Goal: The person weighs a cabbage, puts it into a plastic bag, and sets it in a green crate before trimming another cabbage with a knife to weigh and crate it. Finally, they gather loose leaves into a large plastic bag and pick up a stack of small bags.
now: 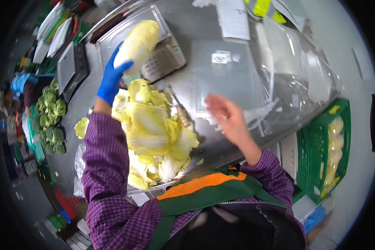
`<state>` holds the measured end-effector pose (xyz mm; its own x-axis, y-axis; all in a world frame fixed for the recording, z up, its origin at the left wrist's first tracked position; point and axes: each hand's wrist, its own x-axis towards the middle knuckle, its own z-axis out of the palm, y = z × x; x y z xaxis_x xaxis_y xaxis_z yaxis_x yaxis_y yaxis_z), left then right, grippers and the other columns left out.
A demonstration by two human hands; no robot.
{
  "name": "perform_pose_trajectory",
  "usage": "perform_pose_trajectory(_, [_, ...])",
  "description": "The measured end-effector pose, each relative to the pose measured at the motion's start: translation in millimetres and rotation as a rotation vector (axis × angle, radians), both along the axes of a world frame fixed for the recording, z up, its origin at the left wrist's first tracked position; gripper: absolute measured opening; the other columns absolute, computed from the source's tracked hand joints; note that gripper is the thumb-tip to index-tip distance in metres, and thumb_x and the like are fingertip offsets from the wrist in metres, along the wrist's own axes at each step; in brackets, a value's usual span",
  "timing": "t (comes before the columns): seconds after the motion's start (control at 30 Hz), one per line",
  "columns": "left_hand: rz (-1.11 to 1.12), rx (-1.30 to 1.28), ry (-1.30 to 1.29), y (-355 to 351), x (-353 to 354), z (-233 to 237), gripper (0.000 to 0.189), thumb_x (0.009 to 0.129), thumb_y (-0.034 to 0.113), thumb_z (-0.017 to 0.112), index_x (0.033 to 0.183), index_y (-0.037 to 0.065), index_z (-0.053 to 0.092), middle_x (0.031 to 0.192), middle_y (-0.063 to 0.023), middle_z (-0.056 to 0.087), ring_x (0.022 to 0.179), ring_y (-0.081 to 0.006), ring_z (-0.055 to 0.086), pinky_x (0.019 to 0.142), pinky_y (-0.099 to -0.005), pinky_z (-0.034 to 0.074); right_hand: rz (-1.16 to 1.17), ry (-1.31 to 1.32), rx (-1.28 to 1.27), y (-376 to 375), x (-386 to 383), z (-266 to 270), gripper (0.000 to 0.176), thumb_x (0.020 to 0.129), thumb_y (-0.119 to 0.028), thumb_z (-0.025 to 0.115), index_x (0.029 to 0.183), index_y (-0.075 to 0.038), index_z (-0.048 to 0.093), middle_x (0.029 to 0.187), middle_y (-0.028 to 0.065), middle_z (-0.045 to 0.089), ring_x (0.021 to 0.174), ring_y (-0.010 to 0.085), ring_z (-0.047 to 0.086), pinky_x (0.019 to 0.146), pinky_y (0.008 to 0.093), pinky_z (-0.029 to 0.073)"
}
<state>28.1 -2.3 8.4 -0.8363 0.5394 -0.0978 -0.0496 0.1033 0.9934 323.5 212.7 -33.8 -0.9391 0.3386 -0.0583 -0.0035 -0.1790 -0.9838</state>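
Note:
My left hand [114, 75], in a blue glove, is wrapped round the lower end of a pale yellow napa cabbage [138, 43], held over a metal scale [164, 60]. Below it a heap of loose yellow cabbage leaves [148, 129] covers the metal table, with a knife [182, 116] at its right side. My bare right hand [224, 113] hovers near the edge of a stack of clear plastic bags [221, 79]; its fingers are slightly blurred and partly bent, and nothing shows in them.
Broccoli [50, 114] lies at the left, near a dark scale [71, 68] and a person in blue [21, 85]. More clear bags [296, 66] cover the right of the metal table [175, 18]. A green crate [341, 146] with wrapped cabbages stands beyond its edge.

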Motion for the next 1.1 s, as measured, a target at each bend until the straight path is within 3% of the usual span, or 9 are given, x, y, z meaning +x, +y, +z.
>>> perform_pose_trajectory(0.1, [-0.537,-0.080,0.220,25,76,19,0.097,0.058,0.019,0.082,0.140,0.004,0.033,0.136,-0.0104,0.045,0.123,-0.0197,0.043,0.104,-0.0342,0.032,-0.073,0.031,-0.280,62,19,2,0.054,0.086,-0.032,0.061,0.132,-0.009,0.043,0.119,0.0097,0.055,0.101,0.0188,0.056,0.089,0.0320,0.045])
perform_pose_trajectory(0.2, [-1.025,-0.097,0.020,70,149,39,0.109,0.055,0.027,0.086,0.143,0.005,0.025,0.134,-0.0129,0.047,0.120,-0.0199,0.047,0.102,-0.0343,0.034,0.313,-0.100,-0.799,77,63,-10,0.087,0.079,-0.051,0.063,0.141,-0.004,0.025,0.141,0.0128,0.034,0.124,0.0220,0.040,0.098,0.0367,0.040])
perform_pose_trajectory(0.3, [-1.298,-0.072,0.043,104,191,22,0.101,0.061,0.022,0.083,0.143,0.008,0.026,0.132,-0.0116,0.048,0.117,-0.0218,0.048,0.100,-0.0343,0.037,0.458,-0.218,-0.821,40,129,-23,0.101,0.066,-0.048,0.076,0.137,0.005,0.029,0.133,0.0121,0.045,0.121,0.0209,0.045,0.101,0.0318,0.037])
perform_pose_trajectory(0.4, [-1.066,-0.053,-0.308,126,185,-39,0.085,0.068,0.018,0.079,0.139,0.007,0.035,0.131,-0.0080,0.049,0.113,-0.0184,0.049,0.096,-0.0356,0.040,0.326,-0.237,-0.938,28,186,-37,0.090,0.068,-0.037,0.074,0.136,0.004,0.030,0.130,0.0125,0.047,0.118,0.0207,0.048,0.099,0.0313,0.039])
perform_pose_trajectory(0.47, [-0.647,-0.254,-0.115,140,185,-97,0.056,0.073,0.015,0.075,0.125,0.008,0.054,0.117,-0.0051,0.059,0.101,-0.0162,0.056,0.085,-0.0291,0.046,0.273,-0.223,-0.970,25,210,-37,0.089,0.068,-0.035,0.073,0.136,0.003,0.030,0.130,0.0128,0.048,0.117,0.0206,0.049,0.099,0.0314,0.039])
perform_pose_trajectory(0.53, [-0.569,-0.465,0.364,148,187,-129,0.036,0.075,0.014,0.073,0.110,0.009,0.064,0.108,-0.0052,0.063,0.089,-0.0165,0.061,0.080,-0.0278,0.048,0.077,-0.312,-1.055,22,228,-28,0.085,0.069,-0.031,0.071,0.136,0.002,0.030,0.129,0.0130,0.048,0.115,0.0205,0.050,0.098,0.0313,0.040])
perform_pose_trajectory(0.67, [-0.442,-0.465,0.432,156,173,-188,0.017,0.078,0.013,0.071,0.094,0.006,0.069,0.088,-0.0051,0.069,0.078,-0.0147,0.064,0.074,-0.0272,0.050,-0.010,-0.362,-0.979,33,238,-21,0.083,0.071,-0.029,0.069,0.137,0.002,0.029,0.130,0.0133,0.047,0.117,0.0207,0.049,0.098,0.0317,0.039])
perform_pose_trajectory(0.97, [-0.396,-0.170,0.007,179,201,-136,0.015,0.087,0.007,0.060,0.099,0.000,0.065,0.089,-0.0046,0.067,0.079,-0.0101,0.059,0.077,-0.0253,0.048,-0.217,-0.054,-0.545,47,152,-63,0.078,0.074,-0.015,0.068,0.138,0.002,0.027,0.131,0.0142,0.045,0.119,0.0219,0.046,0.099,0.0322,0.037])
perform_pose_trajectory(1.1, [-0.275,-0.202,0.321,188,218,-122,0.014,0.086,0.000,0.057,0.098,0.001,0.065,0.094,-0.0038,0.066,0.087,-0.0093,0.057,0.080,-0.0249,0.047,-0.314,-0.193,0.315,67,129,-76,0.079,0.074,-0.018,0.071,0.136,0.006,0.027,0.126,0.0166,0.048,0.115,0.0231,0.050,0.094,0.0330,0.041])
